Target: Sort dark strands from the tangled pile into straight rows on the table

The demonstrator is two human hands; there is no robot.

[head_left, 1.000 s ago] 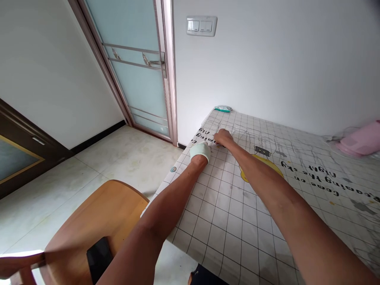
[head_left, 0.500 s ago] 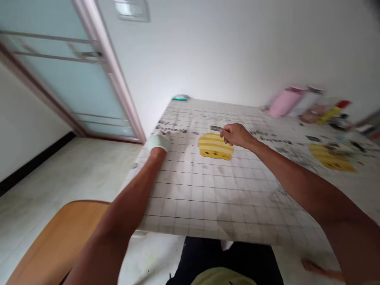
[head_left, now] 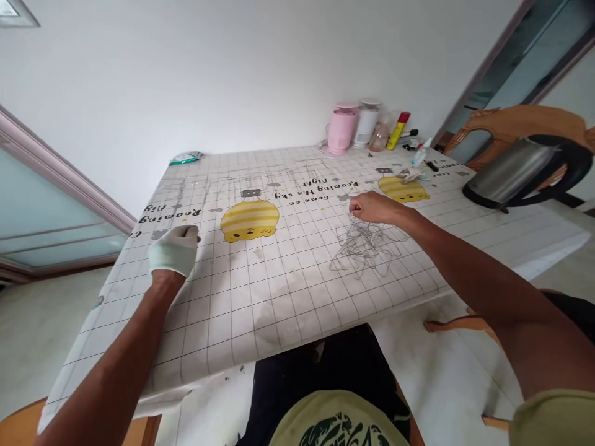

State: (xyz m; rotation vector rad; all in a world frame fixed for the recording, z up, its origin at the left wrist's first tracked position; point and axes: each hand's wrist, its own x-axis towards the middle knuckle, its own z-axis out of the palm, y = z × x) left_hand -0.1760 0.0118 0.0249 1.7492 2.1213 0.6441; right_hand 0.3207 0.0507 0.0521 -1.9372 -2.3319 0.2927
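My left hand (head_left: 174,251), in a whitish-green glove with bare fingertips or lighter finger ends, rests at the left of the table with its fingers curled. It lies over printed lettering on the tablecloth (head_left: 297,272). My right hand (head_left: 374,207) is bare and closed, thumb pressed to the fingers, at the upper edge of a tangle of thin dark lines (head_left: 365,248). Whether those lines are drawn or loose thread I cannot tell. What either hand holds, if anything, does not show. A yellow striped bear-balloon print (head_left: 250,220) lies between the hands.
Along the wall stand a pink cylinder (head_left: 343,131), a white one (head_left: 366,126), a clear bottle (head_left: 379,135) and a yellow-red tube (head_left: 398,131). A steel kettle (head_left: 515,170) is at the right, before a wooden chair (head_left: 525,121). A green-white packet (head_left: 186,158) lies far left.
The view has swung right, bringing the kettle and chair in. My right hand has moved right across the cloth, from the bear print to the tangled lines. My left hand stays near the lettering.
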